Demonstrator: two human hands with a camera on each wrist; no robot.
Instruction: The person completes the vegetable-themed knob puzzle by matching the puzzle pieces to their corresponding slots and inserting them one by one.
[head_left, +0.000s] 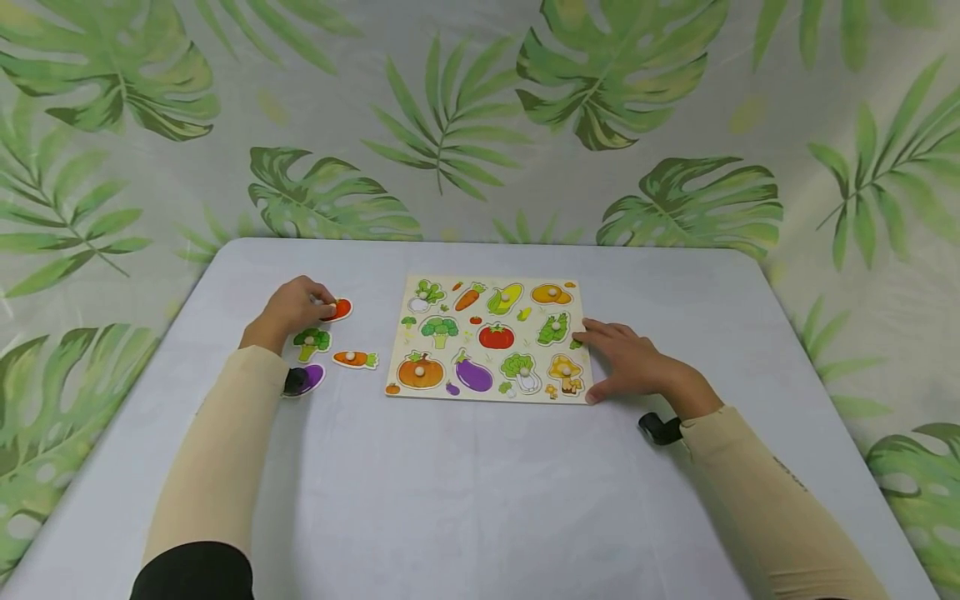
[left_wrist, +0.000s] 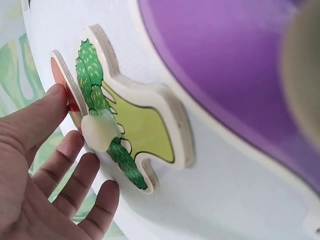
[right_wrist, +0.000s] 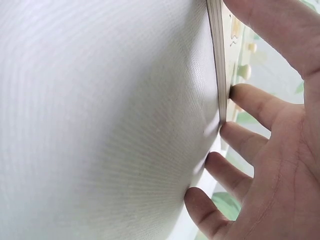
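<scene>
At the left of the table, my left hand (head_left: 292,304) pinches a red tomato puzzle piece (head_left: 342,310) by its knob, thumb and forefinger together. In the left wrist view the tomato piece (left_wrist: 67,82) is partly tilted behind a broccoli piece (left_wrist: 142,125), and the other fingers are loosely spread. Nearer me lie the same broccoli piece (head_left: 311,340), a carrot piece (head_left: 356,359) and a purple eggplant piece (head_left: 311,379). My right hand (head_left: 630,362) rests with spread fingers at the right edge of the wooden vegetable puzzle board (head_left: 450,396), fingertips touching it.
The board carries vegetable pictures, several with knobbed pieces such as the pumpkin (head_left: 421,372) and corn (head_left: 505,297). A white cloth covers the table (head_left: 480,492). A leaf-patterned curtain (head_left: 480,125) stands behind it. A black wrist camera (head_left: 660,428) sits at my right wrist.
</scene>
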